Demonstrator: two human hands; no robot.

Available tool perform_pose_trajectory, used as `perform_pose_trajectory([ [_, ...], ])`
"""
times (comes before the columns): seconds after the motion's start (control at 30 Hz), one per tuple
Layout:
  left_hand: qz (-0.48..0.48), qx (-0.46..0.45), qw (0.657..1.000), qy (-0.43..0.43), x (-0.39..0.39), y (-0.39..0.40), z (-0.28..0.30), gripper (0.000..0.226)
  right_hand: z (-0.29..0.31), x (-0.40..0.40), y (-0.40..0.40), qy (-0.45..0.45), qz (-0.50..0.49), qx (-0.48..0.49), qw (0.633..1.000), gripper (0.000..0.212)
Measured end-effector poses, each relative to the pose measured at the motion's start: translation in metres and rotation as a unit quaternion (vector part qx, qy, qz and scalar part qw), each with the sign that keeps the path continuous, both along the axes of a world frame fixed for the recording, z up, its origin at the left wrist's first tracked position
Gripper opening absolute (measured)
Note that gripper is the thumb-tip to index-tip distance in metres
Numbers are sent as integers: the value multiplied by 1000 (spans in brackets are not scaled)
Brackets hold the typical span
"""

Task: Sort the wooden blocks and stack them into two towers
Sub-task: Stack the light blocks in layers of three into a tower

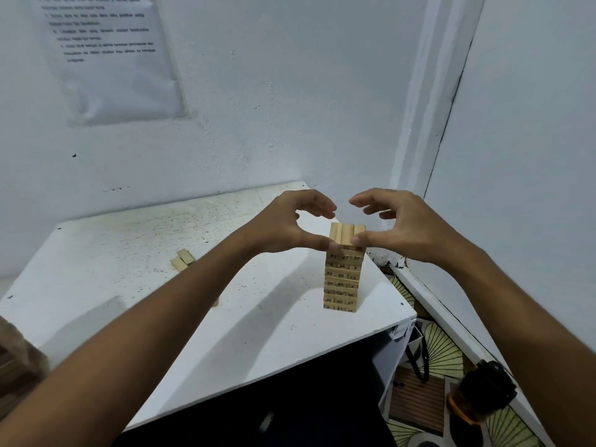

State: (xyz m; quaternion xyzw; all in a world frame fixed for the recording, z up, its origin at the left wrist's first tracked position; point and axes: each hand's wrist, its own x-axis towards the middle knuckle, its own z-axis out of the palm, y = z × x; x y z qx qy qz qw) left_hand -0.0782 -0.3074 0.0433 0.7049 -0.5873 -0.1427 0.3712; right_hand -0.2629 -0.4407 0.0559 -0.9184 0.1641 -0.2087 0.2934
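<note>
A tower of numbered wooden blocks [342, 279] stands near the right edge of the white table [129, 246]. Its top layer [346, 230] is three blocks laid side by side. My left hand [283, 227] and my right hand [406, 227] flank the top of the tower. Both thumb tips touch the front of the upper layers, while the fingers arch above the tower without touching it. Two loose blocks [183, 259] lie on the table to the left. Another small block [215, 303] peeks out from behind my left forearm.
A blurred wooden stack [16, 359] shows at the left frame edge. The table sits in a wall corner, with a printed sheet [113, 59] on the wall. A dark lidded jar [480, 398] and a bag stand on the patterned floor to the right.
</note>
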Motion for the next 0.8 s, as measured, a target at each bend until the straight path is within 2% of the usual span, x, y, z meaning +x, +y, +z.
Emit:
perform_pose_trajectory([
  [0.1, 29, -2, 1000, -4, 11, 20, 3, 55, 7, 8, 11, -23, 9, -18, 1000, 56],
  [0.37, 171, -36, 984, 32, 51, 105, -21, 33, 8, 52, 68, -74, 100, -43, 991, 50],
  [0.57, 298, -19, 954, 9, 77, 163, -73, 18, -37, 98, 110, -18, 170, 8, 985, 44],
  [0.67, 328, 33, 943, -39, 79, 176, -94, 31, -71, 120, 121, 36, 180, 24, 983, 42],
  [0.8, 347, 73, 934, -51, 80, 181, -113, 60, -106, 141, 136, 89, 185, 25, 978, 44],
])
